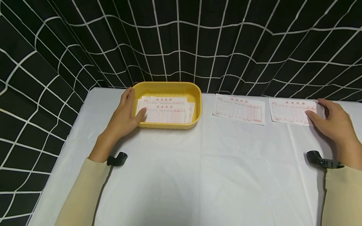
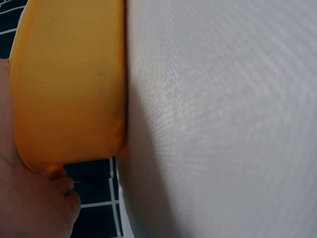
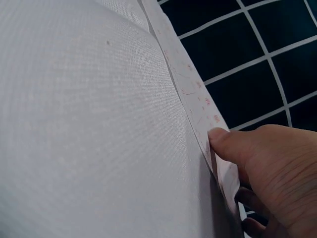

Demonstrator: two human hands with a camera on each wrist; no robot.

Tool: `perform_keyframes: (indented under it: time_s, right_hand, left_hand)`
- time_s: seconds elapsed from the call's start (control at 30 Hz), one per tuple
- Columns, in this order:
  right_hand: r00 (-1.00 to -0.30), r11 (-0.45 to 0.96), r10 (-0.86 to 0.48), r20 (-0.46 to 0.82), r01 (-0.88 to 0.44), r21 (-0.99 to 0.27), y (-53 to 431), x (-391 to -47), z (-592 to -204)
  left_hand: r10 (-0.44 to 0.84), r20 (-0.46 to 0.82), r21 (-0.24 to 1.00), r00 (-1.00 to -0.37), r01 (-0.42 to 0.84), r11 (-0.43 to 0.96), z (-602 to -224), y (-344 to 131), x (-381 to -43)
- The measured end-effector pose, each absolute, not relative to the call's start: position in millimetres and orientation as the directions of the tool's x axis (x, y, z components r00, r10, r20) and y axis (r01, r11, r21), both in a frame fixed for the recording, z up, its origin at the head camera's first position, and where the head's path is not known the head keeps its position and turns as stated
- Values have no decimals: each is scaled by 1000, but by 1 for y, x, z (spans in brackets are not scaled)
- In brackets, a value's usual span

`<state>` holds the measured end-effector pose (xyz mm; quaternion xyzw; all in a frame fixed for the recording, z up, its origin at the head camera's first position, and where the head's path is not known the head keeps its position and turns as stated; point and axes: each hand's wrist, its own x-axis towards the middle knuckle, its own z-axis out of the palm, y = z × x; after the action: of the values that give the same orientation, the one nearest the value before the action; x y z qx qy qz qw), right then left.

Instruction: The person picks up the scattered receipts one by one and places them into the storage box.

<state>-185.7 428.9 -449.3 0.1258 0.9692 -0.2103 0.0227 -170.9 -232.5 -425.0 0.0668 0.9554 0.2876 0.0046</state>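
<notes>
A yellow plastic basket (image 1: 169, 126) stands near the table's back edge, holding several white form slips (image 1: 165, 115) printed in red. My left hand (image 1: 121, 114) grips its left end, thumb over the front rim above the slips and fingers along the left side. In the left wrist view the basket's wall (image 2: 69, 89) fills the upper left, with fingertips showing past its corner. Far to the right, my right hand (image 1: 333, 121) holds the right end of another form slip (image 1: 291, 111), thumb on top. From the right wrist, that slip (image 3: 198, 101) shows edge-on, its near end slightly raised.
Between the basket and the held slip lies one more form slip (image 1: 238, 109), turned slightly. White cloth covers the table (image 1: 203, 175). A black curtain with a white grid (image 1: 186, 40) hangs along the back and left side.
</notes>
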Motion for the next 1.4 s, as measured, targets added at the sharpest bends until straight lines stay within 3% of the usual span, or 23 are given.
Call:
perform_keyframes:
  time_s: [0.53,0.83,1.4]
  right_hand:
    - [-933,826,359,-28,331,-456,418,-182,-441]
    - [-934,860,348,84,282,-425,426,-180,-440]
    - [-926,841,366,93,286,-459,436,-171,-430]
  left_hand:
    - [124,21,557,-992,115,823,-427,-232,-170]
    - [128,18,550,-992,116,827,-426,-232,-170]
    - [127,11,542,-992,112,833,-426,-232,-170]
